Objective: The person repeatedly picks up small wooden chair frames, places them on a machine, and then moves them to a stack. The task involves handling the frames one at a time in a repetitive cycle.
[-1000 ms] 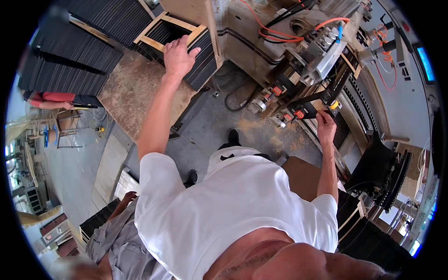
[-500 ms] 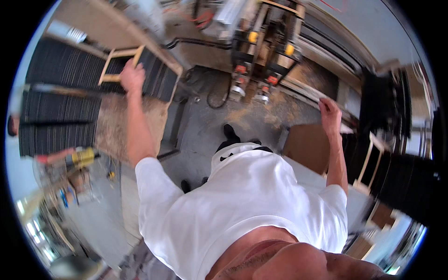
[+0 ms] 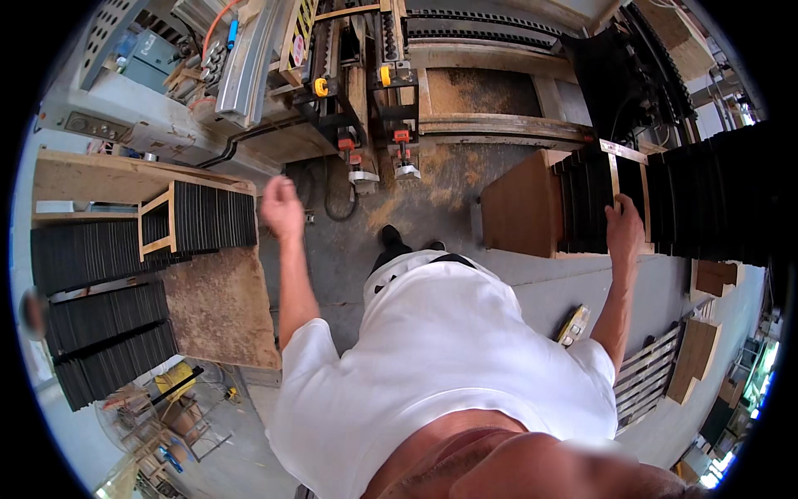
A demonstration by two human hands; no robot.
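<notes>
At the right, my right hand (image 3: 625, 224) has its fingers bent over a bar of a pale wooden frame (image 3: 615, 173). That frame stands against a row of thin black panels (image 3: 583, 200), with more dark panels (image 3: 706, 204) on its other side. My left hand (image 3: 283, 208) hangs in the air near the corner of the left table, its fingers curled in, and I see nothing in it. Left of it, another pale wooden frame (image 3: 172, 218) rests among upright black panels (image 3: 214, 218) on the worn wooden tabletop (image 3: 220, 299).
Ahead is a machine with two clamp-like heads (image 3: 362, 176) and rails over a sawdust-strewn floor (image 3: 449, 195). A brown board (image 3: 519, 204) ends the right-hand row. Near my right elbow, a yellow tool (image 3: 573, 325) lies on the floor beside a slatted pallet (image 3: 648, 378).
My left hand has let go of the wooden frame at the left and drawn away from it. My right hand has taken hold of the right-hand frame. The view has turned to the right.
</notes>
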